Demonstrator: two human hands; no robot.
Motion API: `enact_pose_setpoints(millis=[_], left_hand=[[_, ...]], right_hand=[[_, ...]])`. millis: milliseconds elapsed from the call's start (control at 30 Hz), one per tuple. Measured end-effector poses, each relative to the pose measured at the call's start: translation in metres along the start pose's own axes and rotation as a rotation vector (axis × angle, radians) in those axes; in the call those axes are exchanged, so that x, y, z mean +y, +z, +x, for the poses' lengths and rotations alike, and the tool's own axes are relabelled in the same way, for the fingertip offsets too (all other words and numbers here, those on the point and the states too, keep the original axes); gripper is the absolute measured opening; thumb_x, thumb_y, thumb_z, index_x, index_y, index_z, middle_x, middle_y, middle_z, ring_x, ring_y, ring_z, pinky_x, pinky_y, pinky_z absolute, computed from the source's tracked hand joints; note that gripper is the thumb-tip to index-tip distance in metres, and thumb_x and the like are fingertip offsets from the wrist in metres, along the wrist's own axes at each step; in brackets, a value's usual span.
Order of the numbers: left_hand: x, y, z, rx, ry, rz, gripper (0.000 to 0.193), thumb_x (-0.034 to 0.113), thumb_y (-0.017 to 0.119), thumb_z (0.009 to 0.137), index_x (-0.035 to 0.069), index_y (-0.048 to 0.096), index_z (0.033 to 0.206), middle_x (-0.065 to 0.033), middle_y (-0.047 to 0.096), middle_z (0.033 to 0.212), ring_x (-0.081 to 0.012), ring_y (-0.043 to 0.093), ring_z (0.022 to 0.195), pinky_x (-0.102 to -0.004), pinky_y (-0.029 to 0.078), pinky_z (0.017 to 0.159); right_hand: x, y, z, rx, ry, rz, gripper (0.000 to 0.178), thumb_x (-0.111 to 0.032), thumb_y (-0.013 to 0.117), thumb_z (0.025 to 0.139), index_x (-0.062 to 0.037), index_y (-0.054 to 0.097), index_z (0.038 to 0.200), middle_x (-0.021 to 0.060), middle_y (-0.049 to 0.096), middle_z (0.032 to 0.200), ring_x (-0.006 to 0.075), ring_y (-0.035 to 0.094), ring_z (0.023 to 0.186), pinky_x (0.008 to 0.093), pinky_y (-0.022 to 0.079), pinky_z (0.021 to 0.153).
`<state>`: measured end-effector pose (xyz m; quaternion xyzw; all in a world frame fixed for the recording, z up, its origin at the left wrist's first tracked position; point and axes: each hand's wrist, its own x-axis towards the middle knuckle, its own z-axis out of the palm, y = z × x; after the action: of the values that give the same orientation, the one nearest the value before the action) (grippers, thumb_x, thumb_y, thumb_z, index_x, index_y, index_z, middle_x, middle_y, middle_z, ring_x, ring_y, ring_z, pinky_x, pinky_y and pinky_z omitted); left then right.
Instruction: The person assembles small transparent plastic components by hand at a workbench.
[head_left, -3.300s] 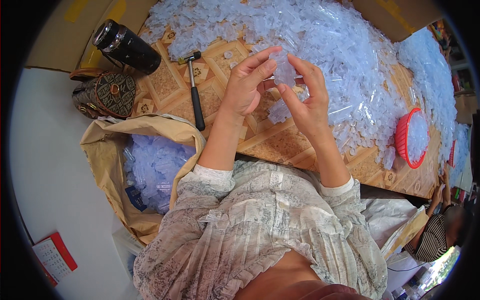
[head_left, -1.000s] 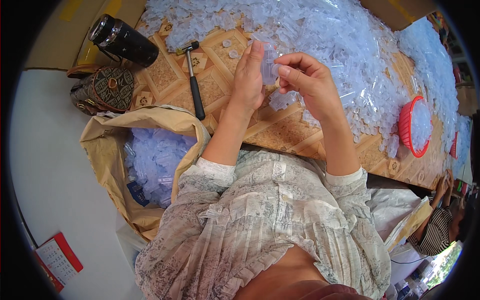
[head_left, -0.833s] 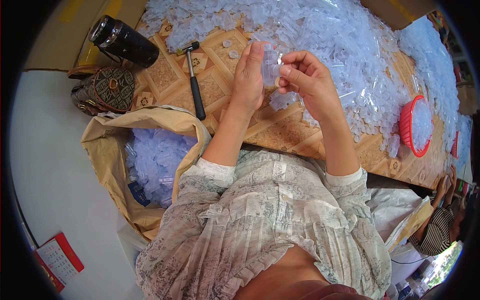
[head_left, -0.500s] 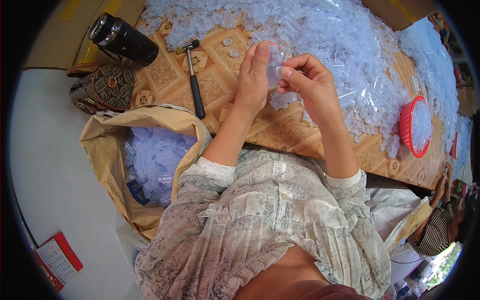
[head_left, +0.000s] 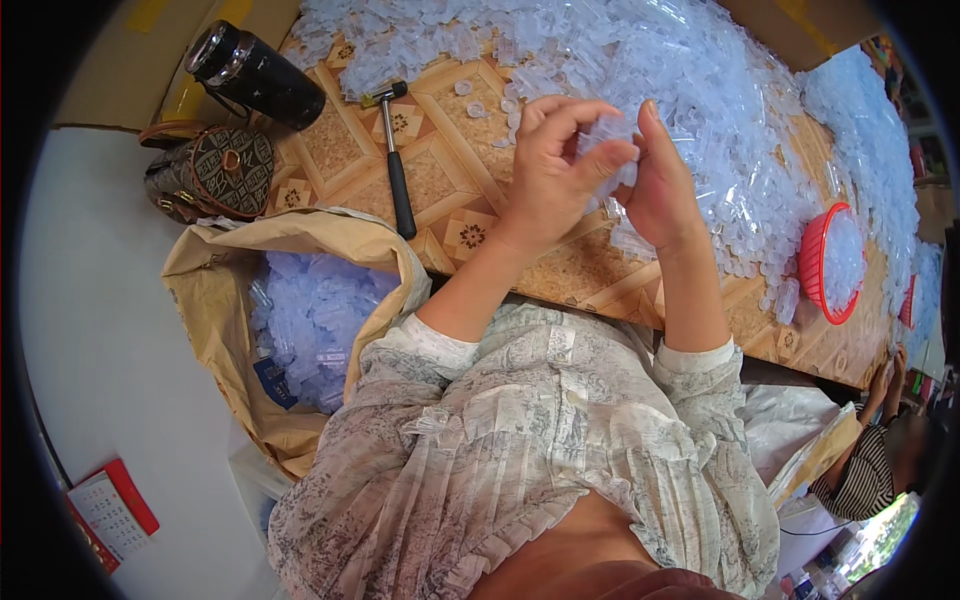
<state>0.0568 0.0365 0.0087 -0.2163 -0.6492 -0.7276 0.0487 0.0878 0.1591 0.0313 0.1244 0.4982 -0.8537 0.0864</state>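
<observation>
Above the near edge of the table, my left hand [head_left: 560, 170] is closed around a clear plastic piece [head_left: 610, 132], with the thumb in front of it. Fingers cover much of the piece, so its full shape is hidden. Close on its right is my right hand [head_left: 665, 190], its fingers apart and the palm turned toward the piece. Whether that hand touches it, I cannot tell. Behind both hands spreads a large heap of similar clear plastic pieces [head_left: 690, 80], with small round clear caps [head_left: 477, 108] scattered at its left edge.
Left of my hands lie a black-handled hammer [head_left: 400, 190], a black flask [head_left: 265, 85] and a patterned bag [head_left: 215, 170]. An open paper sack [head_left: 390, 235] holding clear pieces stands below the table edge. A red basket [head_left: 815, 265] sits to the right, with another person's arms [head_left: 885, 380] beyond.
Both hands have shifted slightly right. My right hand has loosened its pinch and spread its fingers, while the left has turned with the clear piece in its grip.
</observation>
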Motion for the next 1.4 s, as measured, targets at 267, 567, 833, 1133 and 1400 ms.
enact_pose_setpoints(millis=[267, 567, 833, 1133, 1400], left_hand=[[-0.005, 0.01, -0.005, 0.013, 0.34, 0.422, 0.038, 0.041, 0.056, 0.091, 0.004, 0.054, 0.101, -0.0086, 0.051, 0.095, -0.0225, 0.045, 0.087, -0.0318, 0.037, 0.08], [-0.004, 0.022, -0.013, 0.075, 0.27, 0.279, 0.036, 0.038, 0.057, 0.09, 0.004, 0.053, 0.1, -0.0081, 0.052, 0.089, -0.0245, 0.044, 0.086, -0.0369, 0.034, 0.081], [-0.015, 0.005, -0.008, -0.095, 0.14, 0.152, 0.035, 0.037, 0.056, 0.091, 0.004, 0.053, 0.103, -0.0079, 0.054, 0.094, -0.02, 0.048, 0.087, -0.0315, 0.039, 0.08], [0.003, -0.071, 0.009, -0.433, -0.304, 0.926, 0.038, 0.036, 0.064, 0.082, -0.002, 0.065, 0.087, -0.0118, 0.061, 0.064, -0.0212, 0.058, 0.049, -0.0371, 0.047, 0.054], [0.0, -0.068, 0.017, -0.322, -0.331, 0.885, 0.032, 0.03, 0.062, 0.082, 0.0, 0.066, 0.092, -0.0181, 0.064, 0.083, -0.0311, 0.061, 0.079, -0.0402, 0.047, 0.071]], right_hand=[[0.016, 0.0, 0.01, 0.225, -0.062, 0.163, 0.055, -0.056, 0.051, 0.089, -0.0035, 0.052, 0.105, 0.0066, 0.054, 0.097, 0.0141, 0.054, 0.085, 0.0285, 0.046, 0.073], [0.019, -0.002, 0.004, 0.105, -0.072, 0.172, 0.04, -0.046, 0.048, 0.094, -0.0068, 0.056, 0.099, 0.0041, 0.056, 0.09, 0.0134, 0.056, 0.083, 0.0273, 0.047, 0.071], [0.01, 0.017, -0.004, 0.279, 0.085, 0.154, 0.036, -0.044, 0.052, 0.092, -0.0092, 0.058, 0.095, 0.0039, 0.058, 0.088, 0.0147, 0.057, 0.082, 0.0288, 0.047, 0.071], [-0.011, -0.014, 0.008, 0.26, -0.27, -0.911, 0.036, -0.033, 0.057, 0.086, 0.0007, 0.063, 0.097, 0.0091, 0.062, 0.08, 0.0184, 0.059, 0.073, 0.0337, 0.046, 0.066], [0.027, 0.008, 0.08, 0.355, -0.725, -1.557, 0.03, -0.027, 0.064, 0.079, -0.0039, 0.062, 0.098, 0.0147, 0.061, 0.098, 0.0352, 0.06, 0.089, 0.0436, 0.051, 0.075]])
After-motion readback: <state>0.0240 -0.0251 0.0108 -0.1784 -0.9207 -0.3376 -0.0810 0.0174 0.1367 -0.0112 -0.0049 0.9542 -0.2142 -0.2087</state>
